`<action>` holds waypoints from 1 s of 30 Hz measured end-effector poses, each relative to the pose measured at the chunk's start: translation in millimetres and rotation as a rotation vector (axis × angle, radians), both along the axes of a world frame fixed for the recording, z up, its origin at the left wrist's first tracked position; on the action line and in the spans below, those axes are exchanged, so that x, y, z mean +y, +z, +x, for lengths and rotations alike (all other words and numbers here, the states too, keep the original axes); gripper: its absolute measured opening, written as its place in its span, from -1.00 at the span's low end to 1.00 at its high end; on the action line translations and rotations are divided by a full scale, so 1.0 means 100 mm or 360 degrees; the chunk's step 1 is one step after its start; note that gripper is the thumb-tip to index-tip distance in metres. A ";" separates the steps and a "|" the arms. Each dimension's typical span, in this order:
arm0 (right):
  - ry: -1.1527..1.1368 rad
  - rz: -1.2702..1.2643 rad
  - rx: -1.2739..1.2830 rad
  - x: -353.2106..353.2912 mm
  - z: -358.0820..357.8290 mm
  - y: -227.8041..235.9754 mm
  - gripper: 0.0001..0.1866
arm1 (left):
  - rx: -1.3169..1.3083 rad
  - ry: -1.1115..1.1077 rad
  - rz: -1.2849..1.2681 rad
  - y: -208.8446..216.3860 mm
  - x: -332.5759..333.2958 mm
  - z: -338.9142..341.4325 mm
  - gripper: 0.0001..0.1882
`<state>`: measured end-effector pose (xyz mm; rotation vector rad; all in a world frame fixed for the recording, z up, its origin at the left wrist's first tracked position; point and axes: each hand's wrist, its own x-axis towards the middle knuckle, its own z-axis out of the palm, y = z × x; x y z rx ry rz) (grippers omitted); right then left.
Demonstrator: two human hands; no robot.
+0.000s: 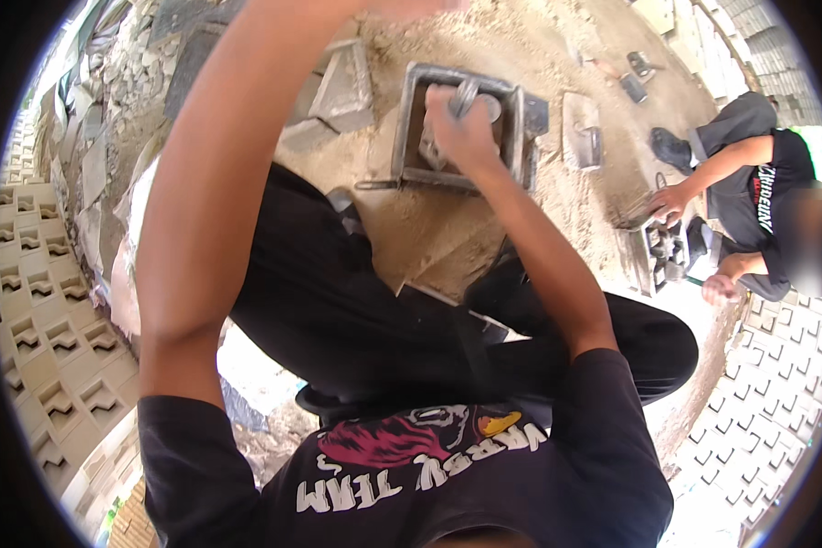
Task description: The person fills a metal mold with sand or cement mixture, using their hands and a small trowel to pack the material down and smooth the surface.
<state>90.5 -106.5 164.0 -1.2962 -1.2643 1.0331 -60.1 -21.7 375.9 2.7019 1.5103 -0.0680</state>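
My right hand [466, 132] reaches down into a rectangular grey metal mould box [415, 119] on the sandy ground. Its fingers are closed round a grey piece [466, 95] that looks like metal; its kind is unclear. Beside it in the box lies a round grey disc [492, 109], partly hidden by the hand. My left arm stretches up across the view, and my left hand [411, 7] is blurred and cut off at the top edge, so its fingers cannot be read. What the left hand touches is out of sight.
Grey concrete blocks [345, 87] lie left of the box. To its right are a flat grey slab [579, 123] and a trowel-like tool [632, 88]. A co-worker [749, 173] sits at the right over a small mould [664, 251]. Patterned pale blocks [55, 338] are stacked at the left.
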 end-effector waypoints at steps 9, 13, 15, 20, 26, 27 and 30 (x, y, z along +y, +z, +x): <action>-0.0145 0.0121 -0.0617 0.37 -0.17 0.34 -0.32 | 0.0083 0.0345 0.0128 -0.17 0.55 -0.55 -0.55; -0.0277 0.0231 -0.0619 0.54 -0.01 -0.06 -0.38 | -0.0185 0.0625 0.0277 -0.18 0.76 -0.52 -0.52; -0.0280 0.0120 -0.0446 0.71 0.03 0.14 -0.42 | -0.0197 0.0659 0.0249 -0.15 0.58 -0.49 -0.52; -0.0057 0.0108 -0.0395 0.85 0.16 0.00 -0.37 | 0.0110 0.0282 0.0225 -0.09 0.47 -0.44 -0.59; -0.0116 0.0012 -0.0348 0.93 -0.17 0.36 -0.42 | 0.0387 -0.0197 0.0196 -0.17 0.61 -0.49 -0.70; -0.0112 0.0083 -0.0431 1.03 -0.14 0.04 -0.43 | 0.0367 -0.0167 0.0159 -0.16 0.60 -0.46 -0.70; -0.0084 -0.0077 -0.0369 1.17 0.01 0.14 -0.44 | 0.0372 -0.0210 0.0076 -0.34 0.66 -0.43 -0.69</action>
